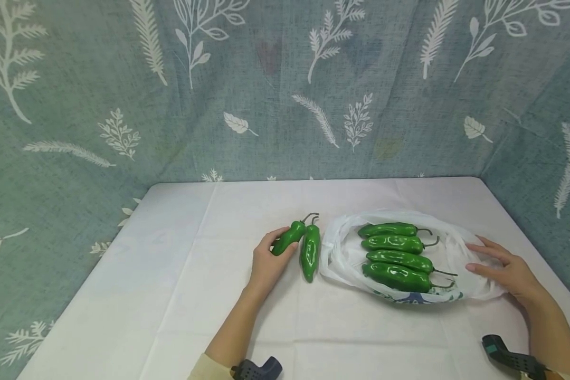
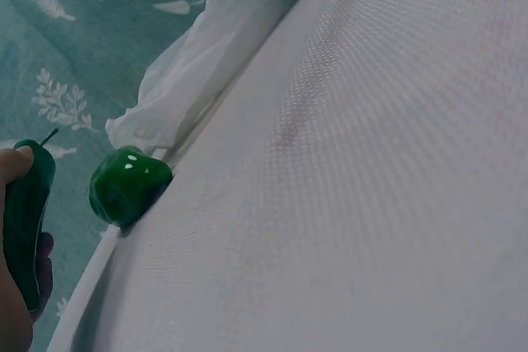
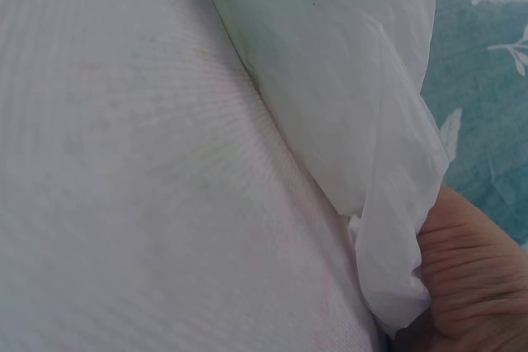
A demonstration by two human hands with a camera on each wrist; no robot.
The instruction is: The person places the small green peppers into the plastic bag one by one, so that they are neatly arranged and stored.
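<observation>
My left hand [image 1: 268, 264] holds a glossy green chili pepper [image 1: 290, 238] between thumb and fingers, its thin stem pointing up and right; the left wrist view shows the same pepper [image 2: 29, 220] at the left edge. Just right of it, a second green chili pepper [image 1: 310, 252] lies on the white cloth, stem away from me. Several more green chili peppers [image 1: 396, 258] lie in a row on a white plastic bag [image 1: 344, 264], stems to the right. My right hand [image 1: 513, 272] rests at the bag's right edge, its visible fingers fairly straight; the bag hides part of it in the right wrist view.
A white cloth [image 1: 209, 295] with fold creases covers the table. Teal fabric with white leaf prints [image 1: 285, 121] hangs behind the table and along both sides. Dark wrist straps [image 1: 258, 368] sit on both forearms.
</observation>
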